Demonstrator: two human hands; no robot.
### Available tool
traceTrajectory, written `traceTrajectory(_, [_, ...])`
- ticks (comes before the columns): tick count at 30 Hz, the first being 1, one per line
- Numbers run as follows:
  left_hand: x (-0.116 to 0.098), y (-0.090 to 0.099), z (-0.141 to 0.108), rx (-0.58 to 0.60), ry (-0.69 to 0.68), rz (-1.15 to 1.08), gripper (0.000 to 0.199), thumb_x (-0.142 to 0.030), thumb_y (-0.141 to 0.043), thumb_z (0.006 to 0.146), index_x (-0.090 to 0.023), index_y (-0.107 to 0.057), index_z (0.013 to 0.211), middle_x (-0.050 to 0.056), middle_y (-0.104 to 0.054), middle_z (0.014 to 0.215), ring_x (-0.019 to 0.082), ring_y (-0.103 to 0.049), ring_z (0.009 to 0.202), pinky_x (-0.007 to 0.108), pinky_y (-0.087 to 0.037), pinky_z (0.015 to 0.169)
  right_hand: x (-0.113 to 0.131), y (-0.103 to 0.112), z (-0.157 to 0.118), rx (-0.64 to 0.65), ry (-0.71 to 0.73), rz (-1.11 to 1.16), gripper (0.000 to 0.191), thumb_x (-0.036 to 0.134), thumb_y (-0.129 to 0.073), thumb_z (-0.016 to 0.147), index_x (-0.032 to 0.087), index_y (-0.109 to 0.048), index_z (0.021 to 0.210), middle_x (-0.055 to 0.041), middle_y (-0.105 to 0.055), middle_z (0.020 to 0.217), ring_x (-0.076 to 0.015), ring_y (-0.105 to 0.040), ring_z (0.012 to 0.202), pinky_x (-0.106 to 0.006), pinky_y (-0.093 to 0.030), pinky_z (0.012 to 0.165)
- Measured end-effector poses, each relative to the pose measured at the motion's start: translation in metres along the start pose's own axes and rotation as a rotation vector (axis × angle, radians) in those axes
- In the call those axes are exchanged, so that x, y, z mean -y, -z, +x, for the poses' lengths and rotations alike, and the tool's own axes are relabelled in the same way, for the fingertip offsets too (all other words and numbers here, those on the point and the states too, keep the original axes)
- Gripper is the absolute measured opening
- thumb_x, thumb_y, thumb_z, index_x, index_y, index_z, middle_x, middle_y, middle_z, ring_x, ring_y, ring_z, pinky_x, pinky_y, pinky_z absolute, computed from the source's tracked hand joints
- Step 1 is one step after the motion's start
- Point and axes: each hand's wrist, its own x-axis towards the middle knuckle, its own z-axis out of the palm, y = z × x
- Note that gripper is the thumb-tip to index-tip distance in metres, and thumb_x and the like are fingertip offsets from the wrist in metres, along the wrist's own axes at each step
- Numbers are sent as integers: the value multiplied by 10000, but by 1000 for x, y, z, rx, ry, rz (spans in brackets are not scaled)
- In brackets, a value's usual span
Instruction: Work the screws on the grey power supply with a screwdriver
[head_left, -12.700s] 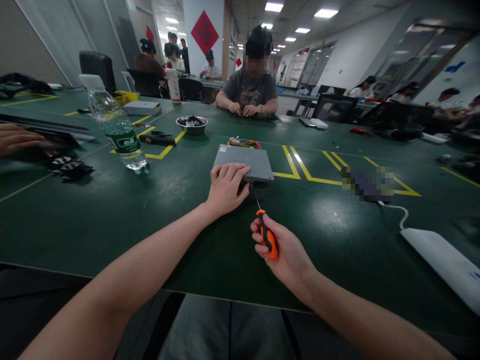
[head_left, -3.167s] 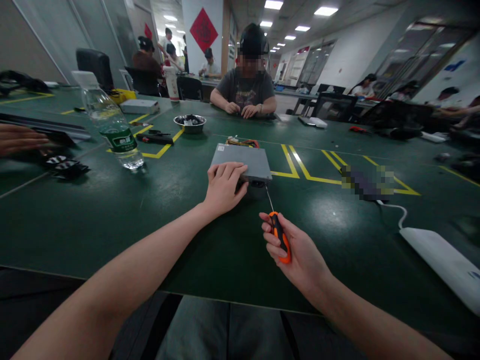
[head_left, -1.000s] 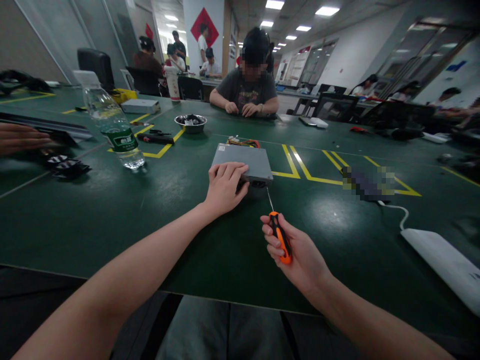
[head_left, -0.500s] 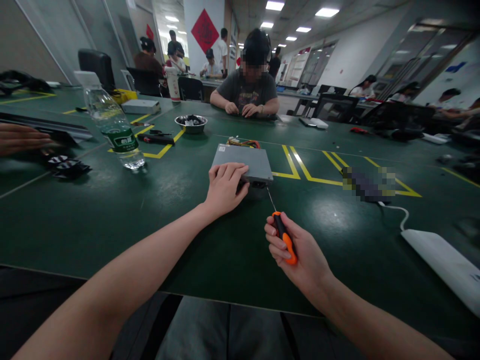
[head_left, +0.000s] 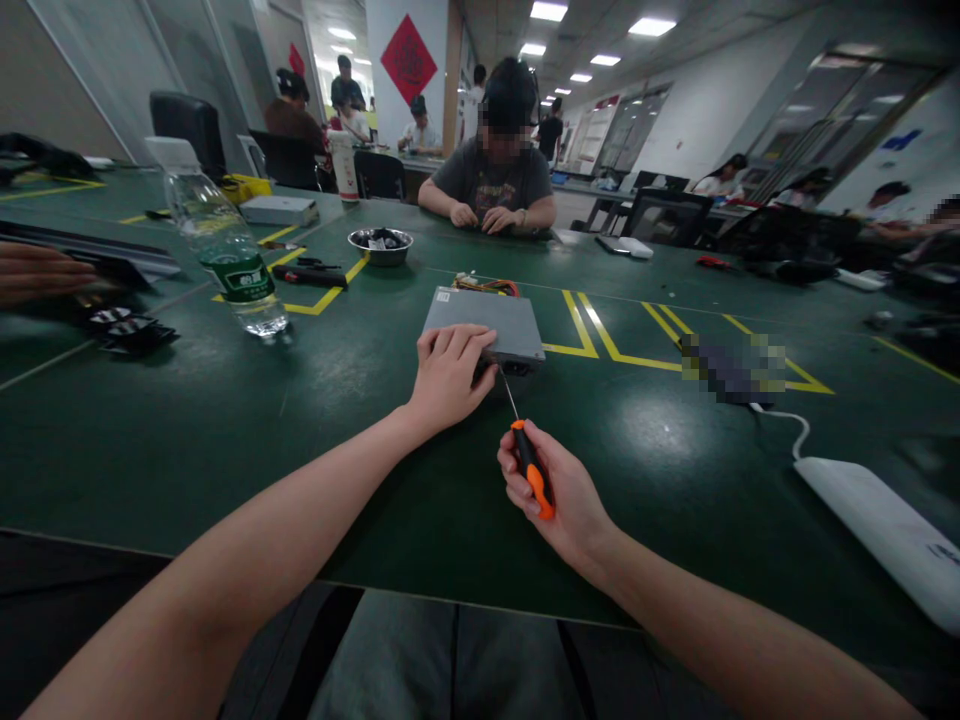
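Note:
A grey metal computer power supply lies flat on the green table, its bundle of coloured cables at the far side. My left hand grips its near left part, fingers on the top cover and thumb against the near face. In my right hand is a screwdriver with an orange and black handle, fingers wrapped round it. Its thin shaft points up and away, the tip at the near face close to my left thumb. Whether the tip sits in a screw, I cannot tell.
Left stands a water bottle; beyond it are a black tool and a metal bowl of small parts. A white power bank with a cable lies right. Another person sits opposite; someone's hand shows far left.
My right hand has moved left with the screwdriver, its tip going from the right end of the near face to beside my left thumb. My left hand and the power supply stay put.

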Motion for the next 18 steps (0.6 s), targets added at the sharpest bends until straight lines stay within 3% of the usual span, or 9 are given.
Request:
traceTrajectory(13, [0,0,0,-6,1,-4,325,-283,-481,831,-220,-476,1149,51,-538,1199,223,-436,1119,407,-237,944,1,0,0,-32,-7,4,240,357,-529,798,127,-569,742,20,-489,594,-24,-352,396,-131,-245,326])
traceTrajectory(18, [0,0,0,-10,-5,-3,338,-270,-492,816,-214,-477,1149,45,-538,1201,219,-434,1121,404,-232,949,3,-5,-4,-112,39,-5,157,284,-592,727,138,-539,752,17,-493,636,-26,-346,412,-138,-211,319])
